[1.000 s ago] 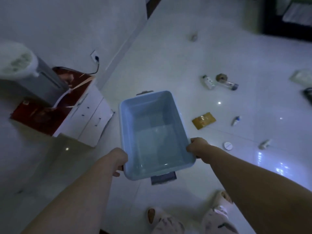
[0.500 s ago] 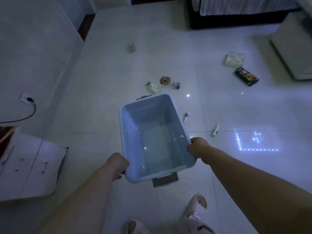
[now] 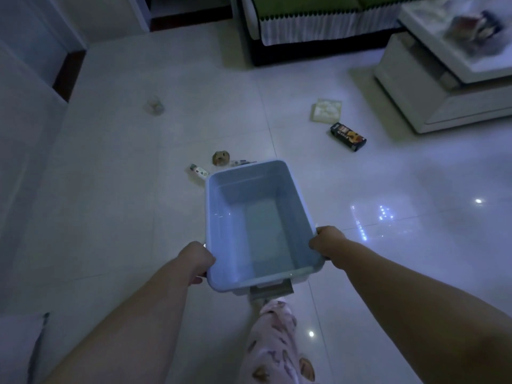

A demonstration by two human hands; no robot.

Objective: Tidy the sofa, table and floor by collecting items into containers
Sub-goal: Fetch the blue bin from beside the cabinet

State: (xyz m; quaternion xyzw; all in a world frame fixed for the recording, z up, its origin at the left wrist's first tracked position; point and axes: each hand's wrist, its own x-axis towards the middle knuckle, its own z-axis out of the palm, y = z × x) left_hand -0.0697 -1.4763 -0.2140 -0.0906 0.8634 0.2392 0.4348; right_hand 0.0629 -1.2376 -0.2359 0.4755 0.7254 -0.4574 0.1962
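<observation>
Two hands on the bin, one on each long side! The left hand (image 3: pixel 195 261) curls its fingers under the left rim close to the near corner, and the right hand (image 3: pixel 327 242) grips the right rim just opposite. The blue bin (image 3: pixel 230 217) hangs between them, held out over the tiled floor (image 3: pixel 110 203) with its open top facing up and nothing inside.

Past its far end lie a small white bottle (image 3: pixel 199 171) and a round brownish thing (image 3: pixel 221 157), too dim to make out, both just beside the far corner. Further right a dark box (image 3: pixel 348 136) lies on the tiles, a pale packet (image 3: pixel 327 110) just behind it, near the low table (image 3: pixel 432 87). A glass jar (image 3: pixel 155 105) lies well apart on the left. The sofa (image 3: pixel 318 26) runs along the top. Below the bin, a patterned trouser leg (image 3: pixel 277 342).
</observation>
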